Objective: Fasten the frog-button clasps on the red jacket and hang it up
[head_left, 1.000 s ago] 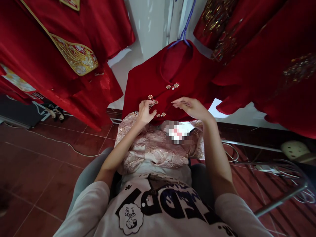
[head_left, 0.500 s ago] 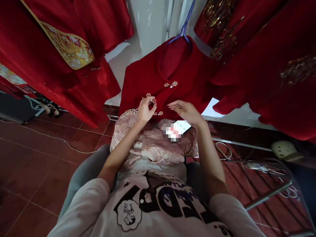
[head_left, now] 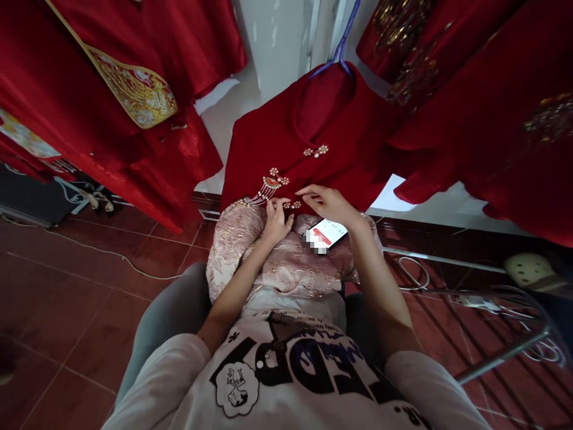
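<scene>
A red jacket (head_left: 277, 140) hangs on a blue hanger (head_left: 338, 51) in front of me, with pearl and gold clasps down its front. A gold tassel ornament (head_left: 268, 186) hangs at its middle clasp. My left hand (head_left: 276, 220) rests just below that ornament, fingers curled at the lowest clasp (head_left: 293, 205). My right hand (head_left: 330, 204) hovers at the same clasp, fingers bent and apart, holding nothing that I can see. Pink brocade cloth (head_left: 286, 263) lies on my lap with a phone (head_left: 329, 232) on it.
More red embroidered garments hang at the left (head_left: 111, 89) and right (head_left: 483, 101). A metal chair frame (head_left: 505, 352) and cables stand at the right on the red tiled floor (head_left: 67, 286). A white wall (head_left: 273, 48) is behind.
My left hand has dropped from the middle clasp to the lowest one, uncovering the gold tassel ornament. My right hand has moved slightly left and down towards it.
</scene>
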### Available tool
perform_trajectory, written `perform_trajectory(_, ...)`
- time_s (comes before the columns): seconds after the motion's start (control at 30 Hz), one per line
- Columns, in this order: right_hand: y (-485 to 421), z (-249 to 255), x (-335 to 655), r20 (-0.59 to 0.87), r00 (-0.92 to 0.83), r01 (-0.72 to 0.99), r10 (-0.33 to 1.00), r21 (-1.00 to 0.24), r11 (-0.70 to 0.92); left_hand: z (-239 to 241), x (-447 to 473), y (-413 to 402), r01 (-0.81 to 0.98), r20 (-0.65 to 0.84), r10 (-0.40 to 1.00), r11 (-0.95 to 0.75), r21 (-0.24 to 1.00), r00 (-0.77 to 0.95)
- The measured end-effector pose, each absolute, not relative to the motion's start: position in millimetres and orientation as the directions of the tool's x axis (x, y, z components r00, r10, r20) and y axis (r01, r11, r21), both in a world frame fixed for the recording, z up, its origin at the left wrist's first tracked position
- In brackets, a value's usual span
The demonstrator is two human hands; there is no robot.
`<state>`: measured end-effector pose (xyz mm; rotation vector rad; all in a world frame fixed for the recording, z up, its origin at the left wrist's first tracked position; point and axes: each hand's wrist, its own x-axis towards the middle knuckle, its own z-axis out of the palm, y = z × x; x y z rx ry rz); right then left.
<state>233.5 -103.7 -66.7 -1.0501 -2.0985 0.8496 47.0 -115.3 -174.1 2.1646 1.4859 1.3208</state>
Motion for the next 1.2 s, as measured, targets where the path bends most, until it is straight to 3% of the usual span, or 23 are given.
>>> perform_trajectory(0.2,-105,-58,248,0.239,-0.432,0.415,0.87,-0.803,0.427,-172,43,-118,0.814,0.475,0.866,-0.386,0.434,0.157)
perform_trajectory(0.57,-108,-45,273,0.258,-0.367,0.412,0.894,-0.816,0.404,-163,54,-103,0.898,0.448,0.869,-0.351,0.265,0.207)
perform_trajectory(0.7,-109,-44,278,0.264,-0.348,0.412,0.9,-0.819,0.399,-159,57,-97,0.891,0.45,0.872,-0.347,0.292,0.192)
perform_trajectory(0.9,-109,-42,285,0.274,-0.312,0.407,0.91,-0.827,0.388,-167,52,-108,0.822,0.591,0.785,-0.455,0.343,0.187)
perform_trajectory(1.2,-109,-40,287,0.271,-0.331,0.411,0.904,-0.821,0.396,-169,50,-111,0.774,0.592,0.783,-0.49,0.402,0.189)
